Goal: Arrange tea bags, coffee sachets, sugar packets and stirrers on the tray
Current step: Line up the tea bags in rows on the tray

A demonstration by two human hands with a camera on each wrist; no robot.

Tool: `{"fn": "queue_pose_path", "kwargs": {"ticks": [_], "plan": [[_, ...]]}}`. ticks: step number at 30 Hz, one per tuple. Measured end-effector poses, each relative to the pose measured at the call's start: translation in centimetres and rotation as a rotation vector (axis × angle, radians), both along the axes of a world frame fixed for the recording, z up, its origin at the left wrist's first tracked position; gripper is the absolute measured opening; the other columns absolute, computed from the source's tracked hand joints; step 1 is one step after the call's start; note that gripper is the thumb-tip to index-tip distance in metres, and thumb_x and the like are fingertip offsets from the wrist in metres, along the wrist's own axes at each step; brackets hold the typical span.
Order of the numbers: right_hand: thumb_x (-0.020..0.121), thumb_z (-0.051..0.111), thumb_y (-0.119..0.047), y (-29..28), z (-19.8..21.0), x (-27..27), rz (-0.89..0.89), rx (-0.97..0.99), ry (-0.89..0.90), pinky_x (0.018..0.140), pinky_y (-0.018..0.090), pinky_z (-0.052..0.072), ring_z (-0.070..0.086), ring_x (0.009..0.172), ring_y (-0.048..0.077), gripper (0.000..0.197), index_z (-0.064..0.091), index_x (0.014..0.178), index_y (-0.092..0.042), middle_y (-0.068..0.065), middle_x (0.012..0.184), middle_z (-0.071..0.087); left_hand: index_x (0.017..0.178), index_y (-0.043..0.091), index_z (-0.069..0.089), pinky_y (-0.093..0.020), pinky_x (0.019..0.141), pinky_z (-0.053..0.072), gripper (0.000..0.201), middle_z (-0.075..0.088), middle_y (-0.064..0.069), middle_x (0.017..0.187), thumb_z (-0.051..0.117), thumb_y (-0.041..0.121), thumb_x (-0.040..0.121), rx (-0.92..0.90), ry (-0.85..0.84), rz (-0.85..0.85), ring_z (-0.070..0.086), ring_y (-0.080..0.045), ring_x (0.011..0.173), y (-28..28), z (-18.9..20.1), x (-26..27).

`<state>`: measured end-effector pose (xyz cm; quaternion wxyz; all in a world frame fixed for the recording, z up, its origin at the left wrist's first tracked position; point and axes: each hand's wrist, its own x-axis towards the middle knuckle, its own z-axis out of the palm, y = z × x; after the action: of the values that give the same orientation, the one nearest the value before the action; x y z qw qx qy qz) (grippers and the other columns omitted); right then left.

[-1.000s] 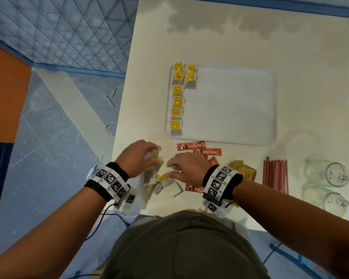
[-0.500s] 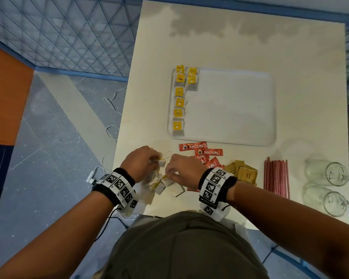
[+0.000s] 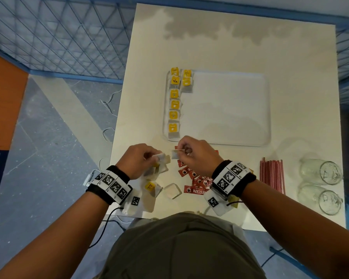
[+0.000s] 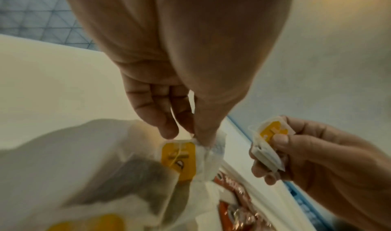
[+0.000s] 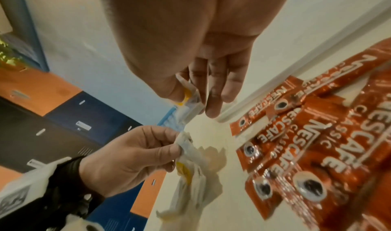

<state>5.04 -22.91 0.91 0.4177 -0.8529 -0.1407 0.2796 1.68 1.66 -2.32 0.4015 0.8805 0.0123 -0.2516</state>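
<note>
My left hand (image 3: 149, 156) (image 4: 190, 134) pinches a bunch of white tea bags (image 3: 159, 164) (image 4: 184, 161) with yellow tags, lifted just off the table near the front left. My right hand (image 3: 181, 152) (image 5: 196, 100) pinches a single tea bag (image 3: 175, 153) (image 4: 268, 144) (image 5: 190, 104) just in front of the white tray (image 3: 230, 141). Several tea bags (image 3: 174, 103) lie in a column along the tray's left side. Red Nescafe sachets (image 3: 195, 180) (image 5: 317, 151) lie under my right wrist. Red stirrers (image 3: 272, 174) lie to the right.
Two more tea bags (image 3: 151, 187) lie on the table by my left wrist. Two clear glasses (image 3: 322, 172) lie on their sides at the front right. Yellow packets are mostly hidden under my right wrist. The table's left edge (image 3: 117, 137) is close to my left hand.
Both hands have lifted off the pile and parted. The right hand moved forward toward the tray's front edge with one tea bag; the left keeps the rest of the bunch.
</note>
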Motion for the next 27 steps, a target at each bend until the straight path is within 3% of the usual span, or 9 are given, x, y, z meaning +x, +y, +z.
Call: {"fn": "queue_pose_path", "kwargs": {"ticks": [2,7,10,12,15,19,21,23,27], "plan": [[0.096,0.062,-0.027,-0.2,0.4,0.6,-0.056,0.038,-0.019,0.067,0.031,0.054,0.063,0.071,0.009,0.005,0.060,0.096,-0.023,-0.008,0.079,0.067,0.085,0.030,0.072,-0.022,0.073,0.052,0.004,0.070,0.010,0.082,0.074,0.030,0.089,-0.087,0.026,0.072,0.064,-0.006,0.074,-0.6,1.1,0.6],[0.097,0.064,-0.023,-1.1,0.8,3.1,-0.190,0.109,-0.041,0.067,0.025,0.053,0.060,0.069,0.003,0.004,0.063,0.101,-0.022,-0.009,0.083,0.067,0.085,0.012,0.068,-0.023,0.070,0.053,0.012,0.072,0.002,0.078,0.073,0.022,0.090,-0.285,0.089,0.204,0.066,-0.011,0.072,-1.8,2.4,2.6],[0.096,0.067,-0.023,-1.7,0.7,5.4,-0.286,0.118,-0.023,0.076,0.031,0.059,0.066,0.080,0.016,0.007,0.067,0.102,-0.023,-0.006,0.092,0.070,0.086,0.013,0.065,-0.024,0.063,0.053,0.008,0.070,-0.004,0.076,0.071,0.014,0.092,-0.373,0.113,0.267,0.066,-0.016,0.071,-2.4,2.8,3.9],[0.094,0.070,-0.022,-2.0,0.4,7.1,-0.339,0.108,-0.045,0.078,0.029,0.057,0.067,0.084,0.015,0.007,0.070,0.102,-0.022,-0.006,0.093,0.072,0.089,0.013,0.065,-0.024,0.060,0.052,0.007,0.071,-0.009,0.076,0.070,0.009,0.092,-0.411,0.103,0.293,0.067,-0.018,0.070,-2.8,3.1,4.7],[0.093,0.072,-0.020,-2.2,-0.2,9.8,-0.427,0.113,-0.087,0.077,0.024,0.052,0.067,0.081,0.007,0.008,0.071,0.096,-0.026,-0.009,0.090,0.073,0.099,0.015,0.066,-0.024,0.057,0.050,0.018,0.069,-0.005,0.073,0.069,-0.001,0.090,-0.485,0.085,0.352,0.065,-0.021,0.068,-3.5,2.9,6.0],[0.090,0.075,-0.021,-1.5,-1.6,13.2,-0.519,0.102,-0.095,0.078,0.029,0.057,0.071,0.084,0.012,0.007,0.071,0.089,-0.027,-0.010,0.085,0.074,0.116,0.016,0.067,-0.023,0.060,0.053,0.037,0.069,-0.009,0.096,0.068,-0.008,0.087,-0.510,0.082,0.413,0.067,-0.022,0.076,-4.5,2.9,7.9],[0.090,0.075,-0.021,-1.0,-2.5,14.6,-0.522,0.068,-0.096,0.073,0.025,0.055,0.069,0.079,0.011,0.006,0.071,0.087,-0.024,-0.010,0.080,0.071,0.111,0.014,0.069,-0.024,0.062,0.055,0.032,0.071,-0.010,0.101,0.066,-0.008,0.088,-0.528,0.090,0.440,0.069,-0.021,0.075,-5.0,3.1,8.7],[0.089,0.076,-0.019,-0.4,-3.4,15.7,-0.538,0.043,-0.077,0.068,0.023,0.054,0.067,0.075,0.008,0.007,0.071,0.085,-0.022,-0.010,0.079,0.071,0.101,0.011,0.070,-0.024,0.063,0.056,0.022,0.071,-0.010,0.093,0.064,-0.007,0.090,-0.548,0.109,0.494,0.070,-0.019,0.071,-5.5,3.3,9.4],[0.089,0.077,-0.020,0.4,-5.0,16.8,-0.516,-0.044,-0.079,0.071,0.025,0.052,0.063,0.074,0.012,0.006,0.074,0.091,-0.015,-0.005,0.081,0.070,0.093,0.009,0.068,-0.026,0.062,0.057,0.012,0.071,-0.014,0.085,0.064,-0.002,0.093,-0.597,0.154,0.591,0.071,-0.021,0.069,-6.0,3.2,10.3]]}}
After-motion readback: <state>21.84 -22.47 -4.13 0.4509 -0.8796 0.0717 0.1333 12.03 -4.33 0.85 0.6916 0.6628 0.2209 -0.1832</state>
